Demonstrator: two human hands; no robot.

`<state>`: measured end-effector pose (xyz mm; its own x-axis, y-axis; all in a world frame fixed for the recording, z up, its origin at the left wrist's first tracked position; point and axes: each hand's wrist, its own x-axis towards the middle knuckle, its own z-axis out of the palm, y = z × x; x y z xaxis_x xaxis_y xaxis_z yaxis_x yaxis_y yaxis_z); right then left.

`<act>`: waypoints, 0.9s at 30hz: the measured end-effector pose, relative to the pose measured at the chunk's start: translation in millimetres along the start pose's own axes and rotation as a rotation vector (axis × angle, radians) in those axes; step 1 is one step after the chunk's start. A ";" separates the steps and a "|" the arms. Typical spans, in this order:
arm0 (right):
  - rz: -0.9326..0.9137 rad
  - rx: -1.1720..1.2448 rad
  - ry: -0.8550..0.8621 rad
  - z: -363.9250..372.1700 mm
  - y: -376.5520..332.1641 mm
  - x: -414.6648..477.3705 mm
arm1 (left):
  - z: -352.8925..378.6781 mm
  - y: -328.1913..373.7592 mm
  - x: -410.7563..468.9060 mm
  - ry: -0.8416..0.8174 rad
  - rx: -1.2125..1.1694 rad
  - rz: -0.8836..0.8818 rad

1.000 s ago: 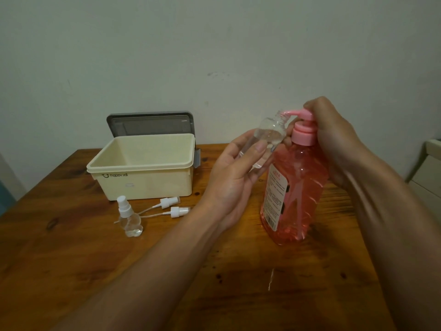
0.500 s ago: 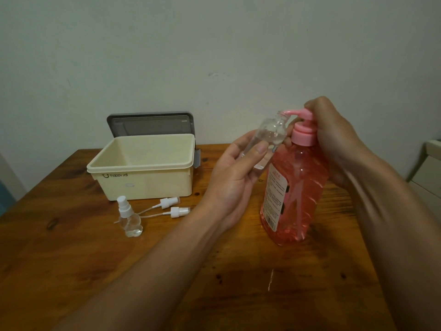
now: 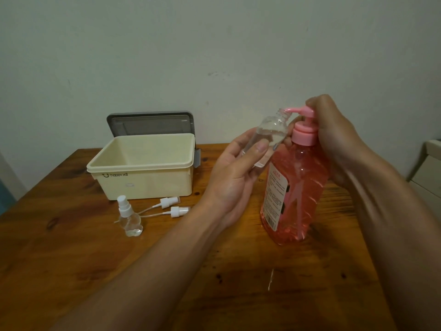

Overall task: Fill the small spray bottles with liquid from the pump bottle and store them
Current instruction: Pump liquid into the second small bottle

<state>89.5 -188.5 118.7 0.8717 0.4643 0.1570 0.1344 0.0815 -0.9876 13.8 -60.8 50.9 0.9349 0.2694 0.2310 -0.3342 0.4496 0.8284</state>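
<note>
A tall pump bottle (image 3: 296,187) of pink liquid stands on the wooden table (image 3: 71,254), right of centre. My right hand (image 3: 334,139) wraps the back of its pink pump head. My left hand (image 3: 233,177) holds a small clear uncapped spray bottle (image 3: 269,132) tilted, its open neck against the pump spout. Another small clear spray bottle (image 3: 130,219) with a white sprayer top stands upright to the left. Two loose white sprayer caps (image 3: 175,206) with thin tubes lie beside it.
A cream storage box (image 3: 143,163) sits open at the back left, its grey lid (image 3: 150,123) leaning upright behind it against the wall. A pale piece of furniture (image 3: 427,168) shows at the right edge.
The pump head has risen slightly above its collar. Both hands and the small bottle stay in the same place.
</note>
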 end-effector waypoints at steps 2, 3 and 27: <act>0.001 0.010 0.004 -0.5 0.8 0.2 | -0.9 -1.1 -0.2 0.009 0.017 0.000; 0.003 0.009 0.006 -0.7 1.0 -0.1 | -1.3 -1.4 -0.4 0.008 0.026 0.002; 0.022 0.043 -0.041 1.9 -1.4 -2.0 | -1.2 0.8 0.3 -0.004 0.004 0.007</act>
<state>86.7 -187.8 119.8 0.8542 0.5016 0.1365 0.0945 0.1085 -0.9896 13.7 -59.3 51.1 0.9328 0.2696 0.2391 -0.3407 0.4441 0.8287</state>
